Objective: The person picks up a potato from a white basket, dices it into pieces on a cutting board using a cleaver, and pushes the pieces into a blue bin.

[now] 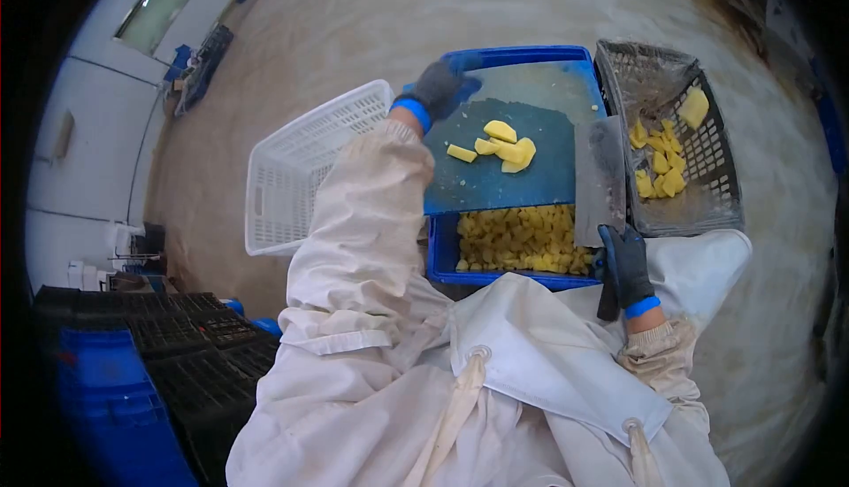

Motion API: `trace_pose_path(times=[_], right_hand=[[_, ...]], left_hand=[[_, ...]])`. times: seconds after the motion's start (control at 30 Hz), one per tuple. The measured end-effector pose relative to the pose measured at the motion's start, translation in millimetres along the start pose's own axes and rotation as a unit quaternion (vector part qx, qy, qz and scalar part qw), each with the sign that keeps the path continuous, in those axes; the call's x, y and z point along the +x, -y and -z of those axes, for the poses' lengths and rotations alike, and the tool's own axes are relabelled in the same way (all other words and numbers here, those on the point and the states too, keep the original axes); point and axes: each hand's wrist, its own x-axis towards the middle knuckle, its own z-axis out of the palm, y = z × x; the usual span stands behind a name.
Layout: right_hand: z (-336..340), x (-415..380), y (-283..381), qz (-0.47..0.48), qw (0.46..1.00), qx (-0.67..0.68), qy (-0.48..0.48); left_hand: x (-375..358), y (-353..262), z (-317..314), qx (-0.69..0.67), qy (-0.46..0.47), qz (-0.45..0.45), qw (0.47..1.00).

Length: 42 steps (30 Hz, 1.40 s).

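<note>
My right hand (626, 266), in a dark glove with a blue wristband, is closed round the dark handle of a cleaver (600, 177). Its broad grey blade lies along the right edge of a blue-green cutting board (495, 191). Several pale yellow potato pieces (513, 153) sit near the board's middle. Over the far left corner of the board reaches my left hand (438, 91), gloved the same way, fingers apart, slightly blurred, holding nothing visible. The board rests across a blue crate (442, 261), whose near part shows many cut potato chunks (522, 235).
A black crate (721, 177) lined with clear plastic stands on the right, with potato pieces (659, 164) inside. On the left a white basket (274, 177) stands tilted. Stacked black crates (195, 345) and a blue crate (115, 381) are at the lower left.
</note>
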Motion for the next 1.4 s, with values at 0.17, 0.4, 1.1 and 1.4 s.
trace_pose_path(times=[0.17,0.4,1.1,1.4], right_hand=[[-3.8,10.4,-7.8,0.011,1.0,-0.024,0.002],[-19.8,4.6,-10.2,0.065,0.993,-0.092,0.045],[-104.0,15.3,2.0,0.285,0.761,-0.57,0.118],[-24.7,-15.0,-2.4,0.05,0.961,-0.272,0.011]], left_hand=[[-19.6,133.1,-92.7,0.18,-0.043,-0.007,0.983],[-84.7,112.6,-156.3,0.13,-0.138,0.143,0.971],[-90.7,123.2,-165.7,0.043,-0.232,0.147,0.961],[-72.8,59.7,-124.6,0.153,0.135,0.077,0.976]])
